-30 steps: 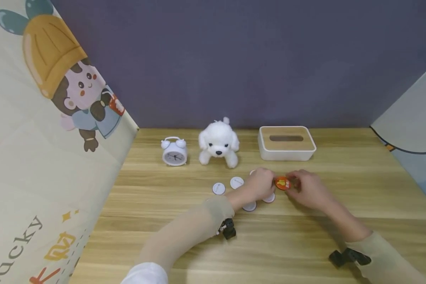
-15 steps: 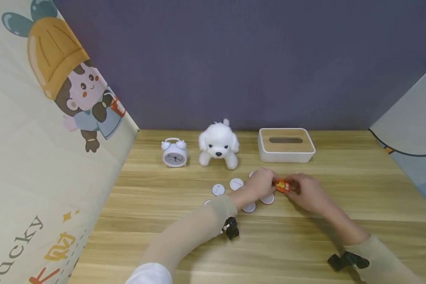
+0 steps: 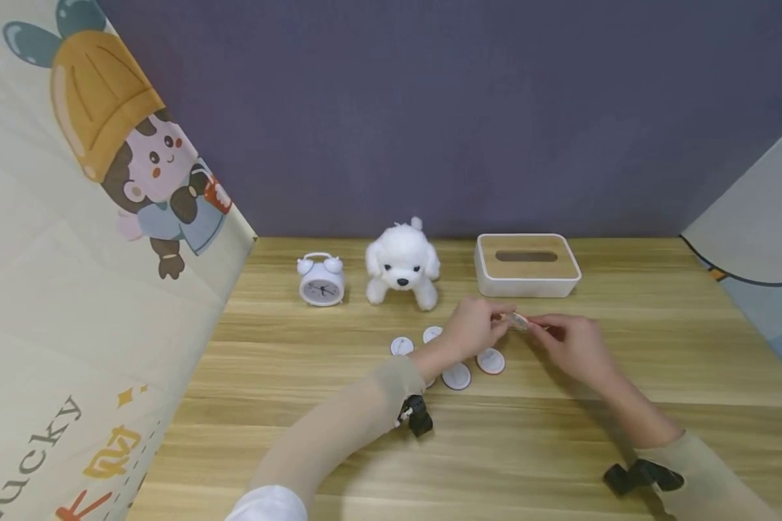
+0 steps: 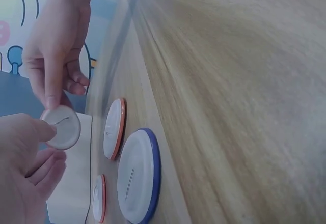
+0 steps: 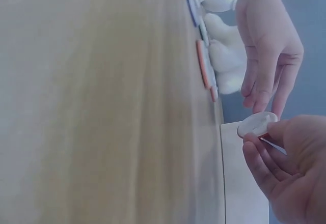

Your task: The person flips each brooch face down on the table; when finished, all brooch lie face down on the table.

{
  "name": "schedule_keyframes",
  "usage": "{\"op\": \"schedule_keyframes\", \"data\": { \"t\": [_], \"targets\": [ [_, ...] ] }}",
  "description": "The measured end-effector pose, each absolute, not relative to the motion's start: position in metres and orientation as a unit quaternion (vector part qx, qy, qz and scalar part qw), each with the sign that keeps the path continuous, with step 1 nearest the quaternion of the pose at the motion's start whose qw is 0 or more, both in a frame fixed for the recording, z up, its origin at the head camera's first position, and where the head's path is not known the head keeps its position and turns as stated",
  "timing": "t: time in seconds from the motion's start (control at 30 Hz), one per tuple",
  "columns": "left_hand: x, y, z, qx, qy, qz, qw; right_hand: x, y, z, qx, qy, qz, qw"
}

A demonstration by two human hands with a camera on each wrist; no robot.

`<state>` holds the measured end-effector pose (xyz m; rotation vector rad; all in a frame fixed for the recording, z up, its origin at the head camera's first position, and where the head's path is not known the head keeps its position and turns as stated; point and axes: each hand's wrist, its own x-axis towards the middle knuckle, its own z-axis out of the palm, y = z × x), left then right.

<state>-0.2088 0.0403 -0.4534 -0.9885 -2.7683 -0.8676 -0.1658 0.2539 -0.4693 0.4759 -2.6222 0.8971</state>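
Observation:
Between my two hands is a pin-back button badge (image 3: 518,321), tilted, with its white back and pin toward me in both wrist views. My left hand (image 3: 472,330) pinches its left edge; in the left wrist view the thumb lies on the badge's back (image 4: 63,128). On the opposite edge my right hand (image 3: 575,349) pinches it between thumb and fingers, as the right wrist view (image 5: 254,125) also shows. Below the left hand, several more badges lie back side up on the table, among them a red-rimmed badge (image 3: 491,361) and a blue-rimmed badge (image 4: 137,177). My left forearm hides some.
Along the back of the wooden table (image 3: 560,449) stand a white alarm clock (image 3: 321,280), a white plush dog (image 3: 402,266) and a white tissue box (image 3: 527,266) with a wooden lid. A dark wall panel (image 3: 456,116) rises behind them.
The badge has turned over: its orange printed face was showing, and now its white back is. Both hands have moved slightly farther back with it, uncovering more of the badges below.

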Motion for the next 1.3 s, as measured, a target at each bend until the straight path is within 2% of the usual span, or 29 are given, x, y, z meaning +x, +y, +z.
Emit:
{"op": "schedule_keyframes", "data": {
  "t": [0.23, 0.4, 0.57, 0.83, 1.3],
  "targets": [
    [-0.205, 0.042, -0.454, -0.34, -0.9, -0.265, 0.064, -0.166, 0.254, -0.464, 0.131, -0.91, 0.384, 0.09],
    [-0.203, 0.042, -0.454, -0.331, -0.91, -0.24, 0.058, -0.166, 0.253, -0.462, 0.12, -0.892, 0.431, 0.061],
    [-0.204, 0.041, -0.45, -0.329, -0.911, -0.244, 0.042, -0.167, 0.251, -0.462, 0.135, -0.882, 0.448, 0.06],
    [-0.204, 0.043, -0.456, -0.323, -0.912, -0.252, 0.021, -0.164, 0.251, -0.464, 0.183, -0.92, 0.336, 0.078],
    [-0.204, 0.049, -0.465, -0.34, -0.918, -0.202, -0.015, -0.161, 0.249, -0.473, 0.182, -0.943, 0.266, 0.083]
  ]
}}
